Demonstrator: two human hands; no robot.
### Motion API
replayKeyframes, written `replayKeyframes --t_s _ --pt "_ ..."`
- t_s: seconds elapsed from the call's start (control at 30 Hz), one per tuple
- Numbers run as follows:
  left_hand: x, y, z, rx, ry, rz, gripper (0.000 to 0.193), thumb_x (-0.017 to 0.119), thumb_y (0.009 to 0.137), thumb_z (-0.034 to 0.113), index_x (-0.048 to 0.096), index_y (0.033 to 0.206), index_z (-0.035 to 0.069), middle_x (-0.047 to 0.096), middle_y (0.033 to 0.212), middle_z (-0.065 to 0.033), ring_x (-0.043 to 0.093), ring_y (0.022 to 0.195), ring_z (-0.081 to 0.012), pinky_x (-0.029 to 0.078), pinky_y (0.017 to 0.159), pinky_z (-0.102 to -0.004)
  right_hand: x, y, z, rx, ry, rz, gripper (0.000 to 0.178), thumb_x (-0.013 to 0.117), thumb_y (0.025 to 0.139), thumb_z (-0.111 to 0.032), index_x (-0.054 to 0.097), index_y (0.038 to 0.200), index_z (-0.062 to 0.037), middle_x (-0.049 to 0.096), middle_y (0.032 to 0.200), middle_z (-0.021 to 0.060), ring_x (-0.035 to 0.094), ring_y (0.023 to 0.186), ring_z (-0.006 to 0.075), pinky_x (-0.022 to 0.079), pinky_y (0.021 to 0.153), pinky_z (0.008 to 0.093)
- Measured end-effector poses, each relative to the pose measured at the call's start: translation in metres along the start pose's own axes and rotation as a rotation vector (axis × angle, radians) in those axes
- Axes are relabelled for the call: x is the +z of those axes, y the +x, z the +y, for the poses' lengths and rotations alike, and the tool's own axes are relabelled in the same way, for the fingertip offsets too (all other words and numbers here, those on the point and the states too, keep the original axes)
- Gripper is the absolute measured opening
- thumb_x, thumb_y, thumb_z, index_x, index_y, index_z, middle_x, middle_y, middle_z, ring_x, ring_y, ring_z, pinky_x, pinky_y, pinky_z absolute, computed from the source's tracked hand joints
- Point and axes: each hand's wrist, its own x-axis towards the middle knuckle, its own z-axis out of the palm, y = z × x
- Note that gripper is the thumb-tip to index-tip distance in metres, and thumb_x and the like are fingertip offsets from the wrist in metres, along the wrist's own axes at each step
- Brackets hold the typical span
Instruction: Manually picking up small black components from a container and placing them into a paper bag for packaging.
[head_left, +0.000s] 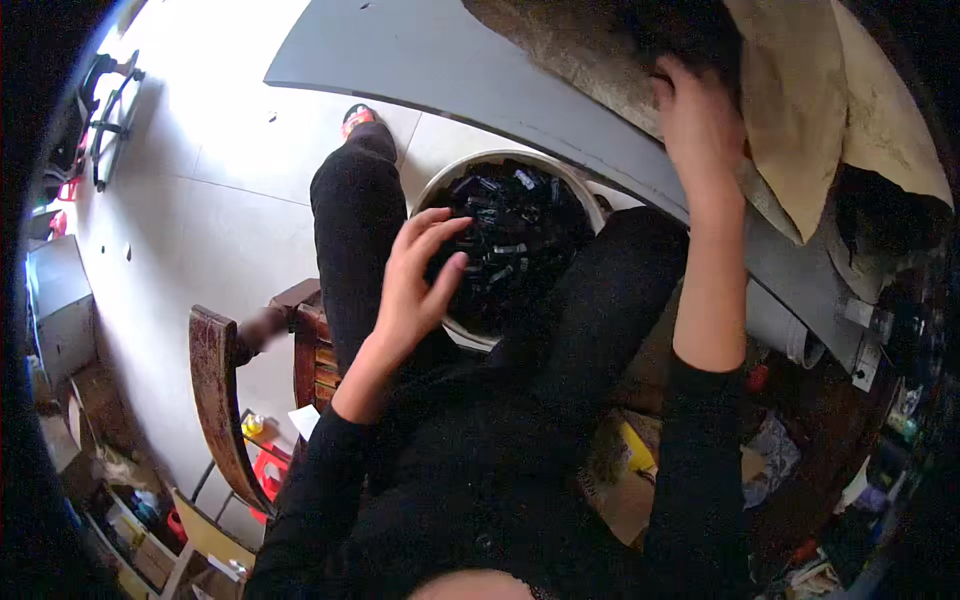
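Over the left side of a round, light-rimmed bucket, my left hand hovers with its fingers apart and nothing in it. Inside the bucket lie many small, shiny black pieces; I cannot make out their exact kind. My right hand reaches to the far right, into the dark opening of a worn brown sack on the grey tabletop. Its fingers are partly hidden and blurred against the dark contents, so what they hold, if anything, does not show.
The bucket stands between my legs, under the table's edge. To my left is a dark wooden chair, with a red plastic item near it. Cardboard boxes stand at the far left. Assorted clutter lies at the lower right.
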Motion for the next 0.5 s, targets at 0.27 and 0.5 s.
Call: replayKeyframes --t_s 0.27,0.5 --pt "-0.015 -0.001 0.048 -0.155 -0.641 -0.147 0.052 0.058 0.083 0.022 0.039 0.125 -0.001 0.050 0.110 -0.0083 0.054 0.086 -0.0117 0.041 0.078 -0.0238 -0.046 -0.112 -0.060 -0.198 1.111 -0.156 0.005 0.048 0.085 -0.005 0.050 0.085 -0.0002 0.057 0.089 0.0141 0.055 0.082 0.0210 0.043 0.074 0.0306" --pt "-0.020 -0.003 0.058 0.016 -0.677 -0.198 0.022 0.072 0.064 0.005 0.066 0.084 -0.002 0.063 0.082 -0.0096 0.058 0.079 -0.0171 0.045 0.072 -0.0261 -0.035 -0.156 -0.087 0.027 1.778 -0.319 0.029 0.063 0.079 -0.024 0.046 0.091 -0.0034 0.054 0.089 0.0119 0.053 0.082 0.0204 0.043 0.073 0.0309"
